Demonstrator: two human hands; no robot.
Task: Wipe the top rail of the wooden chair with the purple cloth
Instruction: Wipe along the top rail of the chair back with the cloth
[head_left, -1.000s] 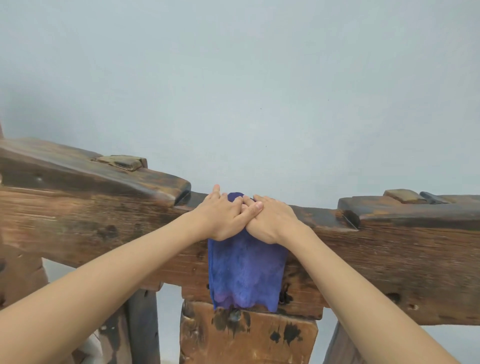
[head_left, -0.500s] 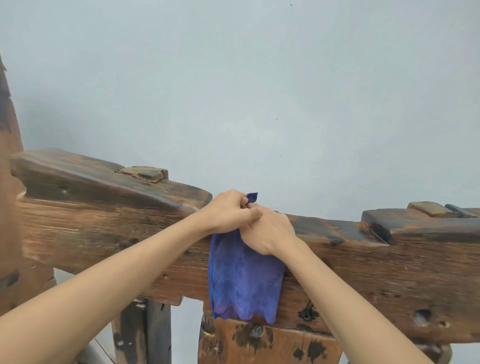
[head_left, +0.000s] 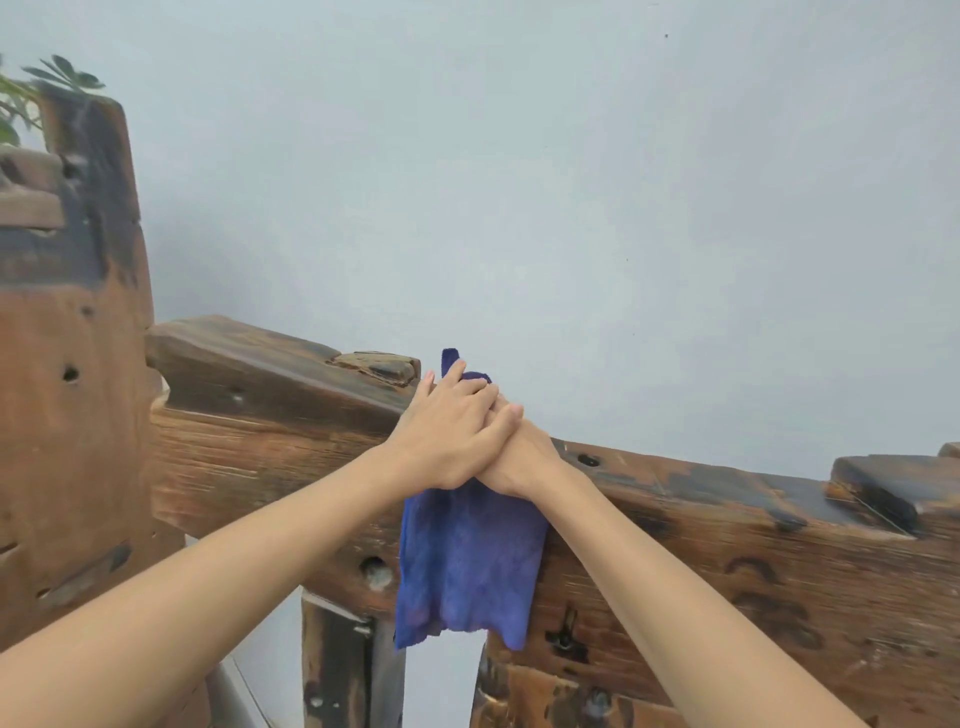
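We press our left hand flat, fingers straight, over our right hand on the purple cloth draped across the chair's top rail, the right fingers hidden.

We're indoors, likely a home: a plain pale grey-blue painted wall fills the frame, rustic dark-stained wooden furniture spans the bottom, green houseplant leaves upper left.

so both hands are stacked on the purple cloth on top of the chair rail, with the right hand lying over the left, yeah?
Not quite. The head view shows the left hand lying over the right hand, not the reverse. The rest holds: both press the purple cloth onto the top rail of the wooden chair.
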